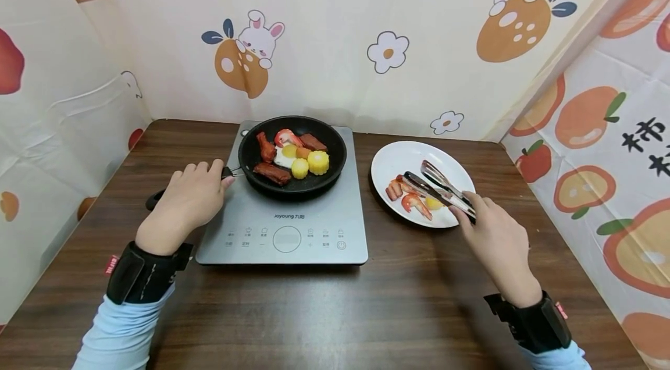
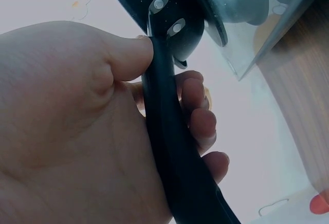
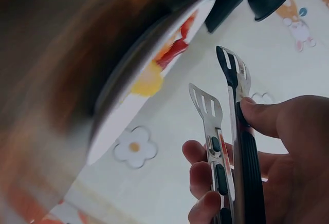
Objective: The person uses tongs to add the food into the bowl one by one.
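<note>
Left hand is wrapped around the long black handle of the round black frying pan on the grey induction cooktop, hiding most of it. Right hand grips slotted metal tongs over the white round plate; food there is partly covered.

I see the pan on the cooker at frame centre, the plate right of it, tongs over the plate.

Things on the dark brown wooden table

A flat silver induction cooker stands in the middle. A round white plate lies just right of it, carrying red shrimps. Cream cartoon-printed curtains hang along the far side.
</note>
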`<state>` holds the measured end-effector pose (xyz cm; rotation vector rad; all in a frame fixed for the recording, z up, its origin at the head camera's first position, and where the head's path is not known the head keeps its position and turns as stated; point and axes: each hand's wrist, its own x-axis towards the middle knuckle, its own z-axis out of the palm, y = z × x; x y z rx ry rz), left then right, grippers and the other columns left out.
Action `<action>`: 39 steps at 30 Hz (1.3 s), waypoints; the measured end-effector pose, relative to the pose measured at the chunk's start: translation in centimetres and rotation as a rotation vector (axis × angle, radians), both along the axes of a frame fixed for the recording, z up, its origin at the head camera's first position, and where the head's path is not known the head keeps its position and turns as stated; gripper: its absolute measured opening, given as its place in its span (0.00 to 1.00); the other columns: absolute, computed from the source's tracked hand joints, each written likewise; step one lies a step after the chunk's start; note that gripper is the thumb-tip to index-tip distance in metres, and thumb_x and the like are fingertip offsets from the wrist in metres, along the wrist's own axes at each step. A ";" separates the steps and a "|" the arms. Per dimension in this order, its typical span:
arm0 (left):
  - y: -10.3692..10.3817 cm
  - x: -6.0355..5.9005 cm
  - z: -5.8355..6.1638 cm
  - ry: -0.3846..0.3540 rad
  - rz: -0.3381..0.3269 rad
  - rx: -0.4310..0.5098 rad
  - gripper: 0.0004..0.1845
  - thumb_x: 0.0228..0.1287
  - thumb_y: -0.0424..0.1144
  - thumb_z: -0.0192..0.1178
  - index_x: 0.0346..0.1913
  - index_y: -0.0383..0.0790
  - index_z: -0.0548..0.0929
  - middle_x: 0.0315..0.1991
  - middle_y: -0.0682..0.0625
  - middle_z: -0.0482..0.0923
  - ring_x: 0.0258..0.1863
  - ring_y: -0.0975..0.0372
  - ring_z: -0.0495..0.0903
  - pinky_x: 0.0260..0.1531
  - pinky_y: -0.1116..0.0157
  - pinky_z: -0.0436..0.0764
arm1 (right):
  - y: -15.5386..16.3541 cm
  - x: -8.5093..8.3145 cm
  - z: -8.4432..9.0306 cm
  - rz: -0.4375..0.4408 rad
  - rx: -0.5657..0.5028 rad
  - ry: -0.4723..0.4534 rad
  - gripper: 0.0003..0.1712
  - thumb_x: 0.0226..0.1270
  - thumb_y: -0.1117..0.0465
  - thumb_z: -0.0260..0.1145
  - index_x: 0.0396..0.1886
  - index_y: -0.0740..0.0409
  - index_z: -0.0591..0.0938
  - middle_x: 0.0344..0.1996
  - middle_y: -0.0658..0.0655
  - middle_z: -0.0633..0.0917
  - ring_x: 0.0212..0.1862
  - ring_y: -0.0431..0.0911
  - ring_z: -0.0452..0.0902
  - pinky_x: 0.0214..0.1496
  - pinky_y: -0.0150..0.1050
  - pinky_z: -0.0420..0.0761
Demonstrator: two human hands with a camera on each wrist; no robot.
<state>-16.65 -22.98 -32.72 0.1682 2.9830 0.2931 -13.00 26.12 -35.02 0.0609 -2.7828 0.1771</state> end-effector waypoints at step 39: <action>-0.2 0.0 -0.2 0.026 -0.018 0.001 0.27 0.84 0.46 0.39 0.68 0.23 0.64 0.57 0.24 0.72 0.57 0.33 0.71 0.55 0.36 0.69 | 2.6 3.0 -2.2 -0.037 -0.015 0.156 0.15 0.64 0.57 0.75 0.47 0.56 0.86 0.24 0.62 0.85 0.17 0.55 0.73 0.15 0.39 0.55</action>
